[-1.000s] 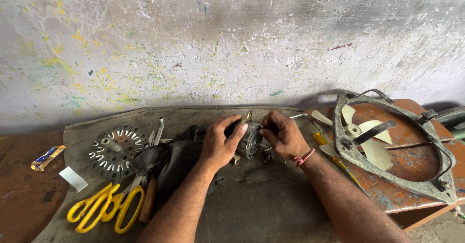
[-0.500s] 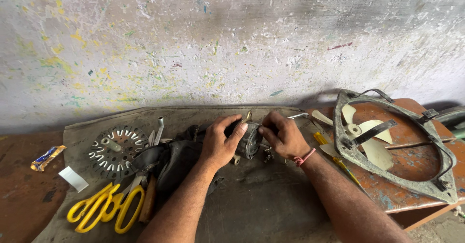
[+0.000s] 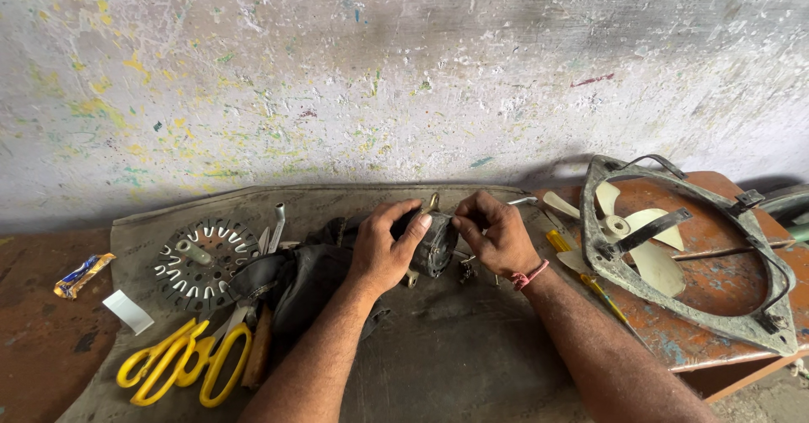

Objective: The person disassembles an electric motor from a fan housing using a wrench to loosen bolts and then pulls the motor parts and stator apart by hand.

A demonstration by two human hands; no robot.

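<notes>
Small motor (image 3: 435, 243) on the dark mat (image 3: 438, 364) at counter centre; left hand (image 3: 383, 250) clamped round its near side; right hand (image 3: 493, 233) pinching something at its top; yellow scissors (image 3: 181, 364) lower left; fan frame (image 3: 674, 254) at right.

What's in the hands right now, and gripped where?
A small dark motor. The left hand grips its side; the right hand pinches at its right end, though what the fingertips pinch cannot be told.
</notes>
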